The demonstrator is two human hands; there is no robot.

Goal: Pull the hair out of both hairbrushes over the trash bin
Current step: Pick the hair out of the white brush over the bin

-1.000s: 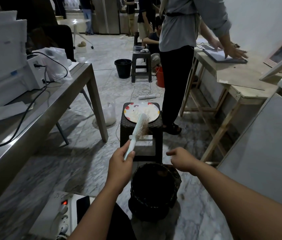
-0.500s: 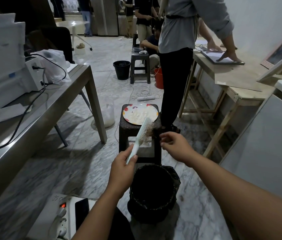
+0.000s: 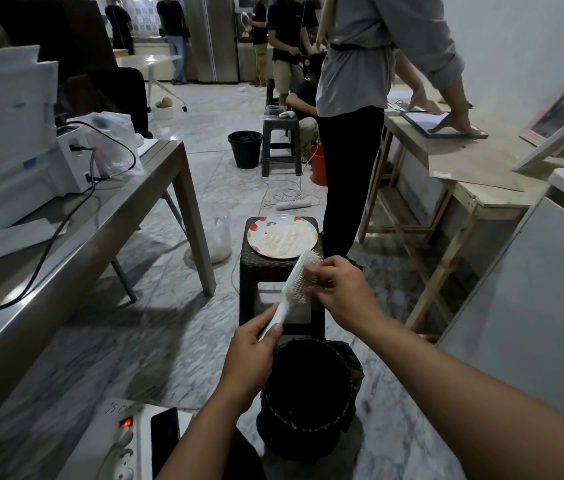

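My left hand (image 3: pixel 252 355) grips the handle of a pale hairbrush (image 3: pixel 294 285), which tilts up and to the right above the black trash bin (image 3: pixel 310 393). The bristles face right, with brownish hair caught among them. My right hand (image 3: pixel 339 289) is at the bristled head, its fingertips curled and pinching at the hair there. The bin is lined with a black bag and stands on the floor between my forearms. No second hairbrush shows.
A dark stool (image 3: pixel 278 282) with a plate (image 3: pixel 282 236) stands just behind the bin. A metal table (image 3: pixel 76 244) runs along the left, a wooden table (image 3: pixel 474 181) on the right. A person (image 3: pixel 356 116) stands beside the stool. A power strip (image 3: pixel 124 441) lies at bottom left.
My right hand rose from over the bin and moved left to the brush head, where its fingers now pinch the hair. The brush stayed in my left hand.
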